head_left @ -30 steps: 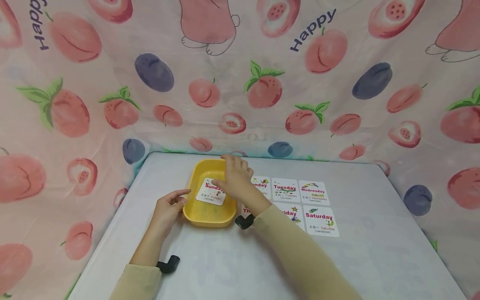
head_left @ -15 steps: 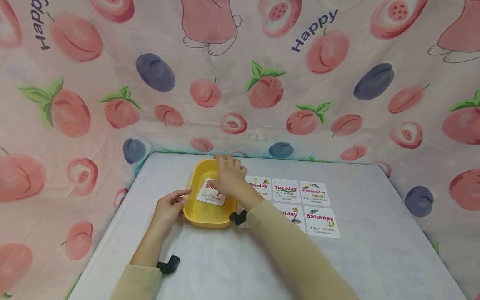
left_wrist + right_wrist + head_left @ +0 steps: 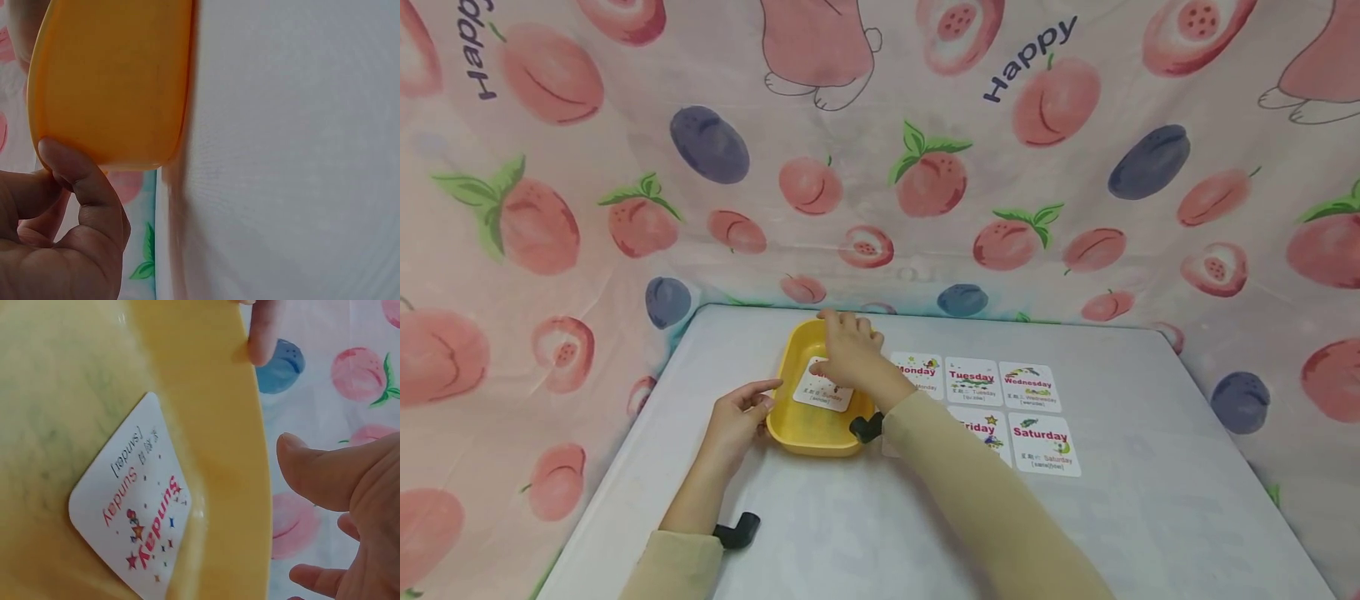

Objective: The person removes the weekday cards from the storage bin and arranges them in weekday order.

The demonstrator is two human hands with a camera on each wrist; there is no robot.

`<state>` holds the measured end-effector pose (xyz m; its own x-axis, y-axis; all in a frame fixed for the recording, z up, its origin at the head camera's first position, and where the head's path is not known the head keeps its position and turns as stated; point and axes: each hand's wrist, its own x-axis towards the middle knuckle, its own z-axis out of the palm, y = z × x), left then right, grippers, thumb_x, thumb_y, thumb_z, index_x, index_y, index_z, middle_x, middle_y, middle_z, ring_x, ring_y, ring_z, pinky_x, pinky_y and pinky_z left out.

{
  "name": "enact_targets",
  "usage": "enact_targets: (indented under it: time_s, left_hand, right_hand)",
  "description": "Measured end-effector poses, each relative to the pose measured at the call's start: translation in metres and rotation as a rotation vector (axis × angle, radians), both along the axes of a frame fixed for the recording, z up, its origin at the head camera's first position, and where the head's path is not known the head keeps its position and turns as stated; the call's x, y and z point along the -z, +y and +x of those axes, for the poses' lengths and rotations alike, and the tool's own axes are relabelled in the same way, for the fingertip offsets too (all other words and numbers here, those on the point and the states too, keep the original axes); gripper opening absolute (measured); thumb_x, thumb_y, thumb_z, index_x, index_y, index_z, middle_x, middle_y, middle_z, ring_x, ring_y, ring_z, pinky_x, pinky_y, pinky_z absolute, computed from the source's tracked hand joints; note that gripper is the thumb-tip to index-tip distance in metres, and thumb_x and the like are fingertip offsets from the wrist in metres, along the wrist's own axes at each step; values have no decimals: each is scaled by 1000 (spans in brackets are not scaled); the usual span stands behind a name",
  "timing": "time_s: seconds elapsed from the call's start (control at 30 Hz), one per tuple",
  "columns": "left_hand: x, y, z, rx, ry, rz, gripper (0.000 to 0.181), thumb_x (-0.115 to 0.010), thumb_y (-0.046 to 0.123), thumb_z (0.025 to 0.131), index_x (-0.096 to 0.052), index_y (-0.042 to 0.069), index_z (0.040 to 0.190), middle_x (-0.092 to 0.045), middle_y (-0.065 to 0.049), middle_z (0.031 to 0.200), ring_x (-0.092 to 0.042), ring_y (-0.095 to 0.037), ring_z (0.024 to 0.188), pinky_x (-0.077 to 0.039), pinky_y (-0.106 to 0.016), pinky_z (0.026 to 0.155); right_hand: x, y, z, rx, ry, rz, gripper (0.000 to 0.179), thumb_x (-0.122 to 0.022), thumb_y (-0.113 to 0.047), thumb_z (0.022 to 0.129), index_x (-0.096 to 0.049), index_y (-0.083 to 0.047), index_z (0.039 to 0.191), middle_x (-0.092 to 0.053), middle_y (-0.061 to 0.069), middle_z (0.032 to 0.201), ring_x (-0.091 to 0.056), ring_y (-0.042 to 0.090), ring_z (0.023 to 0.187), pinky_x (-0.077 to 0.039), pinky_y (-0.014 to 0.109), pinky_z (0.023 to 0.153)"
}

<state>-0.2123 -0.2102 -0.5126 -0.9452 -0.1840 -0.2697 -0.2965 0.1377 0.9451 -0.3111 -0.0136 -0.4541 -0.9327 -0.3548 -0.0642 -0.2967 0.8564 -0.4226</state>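
A yellow plastic tray (image 3: pixel 820 446) stands on the table, with a white "Sunday" card (image 3: pixel 134 500) lying inside it. My left hand (image 3: pixel 737 421) pinches the tray's left rim between thumb and finger, as the left wrist view shows up close. Above the tray's right part is my right hand (image 3: pixel 853 354), its thumb and fingers spread with nothing between them. In the head view it covers part of the card. The right wrist view has this hand's thumb (image 3: pixel 319 472) apart from the card.
Right of the tray lie day cards in two rows: Monday (image 3: pixel 917 383), Tuesday (image 3: pixel 973 392) and Wednesday (image 3: pixel 1028 396) behind, Friday (image 3: pixel 988 425) and Saturday (image 3: pixel 1041 454) in front. My right forearm partly covers the front row. A fruit-print curtain (image 3: pixel 880 208) hangs behind the table.
My right hand has shifted left over the tray, uncovering more of the Monday card. The left hand, tray and Sunday card have stayed in place.
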Motion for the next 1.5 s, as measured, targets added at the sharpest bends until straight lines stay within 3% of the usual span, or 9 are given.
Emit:
enact_targets:
  time_s: [0.33, 0.7, 0.97, 1.13, 1.5]
  left_hand:
    - [2, -1, -1, 4, -3, 2, 36, -60, 4, 108, -70, 11, 142, -57, -4, 99, -57, -16, 76, -54, -25, 62]
    - [2, -2, -2, -4, 0, -4, 36, -60, 3, 108, -70, 11, 142, -58, -4, 99, -57, -16, 76, -54, -26, 62]
    - [1, -1, -2, -7, 3, -15, 36, -60, 3, 107, -71, 10, 141, -59, -6, 100, -57, -17, 76, -55, -26, 62]
    - [2, -1, -2, -6, -9, -10, 35, -60, 4, 108, -71, 11, 140, -59, -7, 102, -58, -17, 76, -55, -26, 63]
    - [3, -3, -3, -2, -11, -11, 35, -60, 4, 108, -71, 12, 140, -58, -6, 102, -58, -18, 77, -55, -25, 62]
  right_hand:
    - [12, -6, -1, 1, -98, 27, 110, -94, -41, 83, -22, -32, 166, -38, 13, 164, -33, 37, 152, -33, 62, 122]
    - [19, -13, -8, -19, -125, 84, 116, -97, -32, 81, -20, -32, 168, -37, 16, 163, -32, 39, 151, -28, 63, 127]
    - [27, -15, -12, -40, -128, 200, 126, -100, -25, 75, -15, -31, 169, -41, 18, 157, -38, 40, 145, -33, 60, 125]
    - [29, -15, -11, -29, -143, 255, 124, -100, -26, 76, -18, -30, 169, -43, 17, 157, -40, 38, 142, -37, 57, 124]
    - [34, -18, -15, -11, -132, 244, 117, -98, -25, 78, -23, -28, 167, -42, 20, 157, -39, 39, 141, -36, 57, 125]
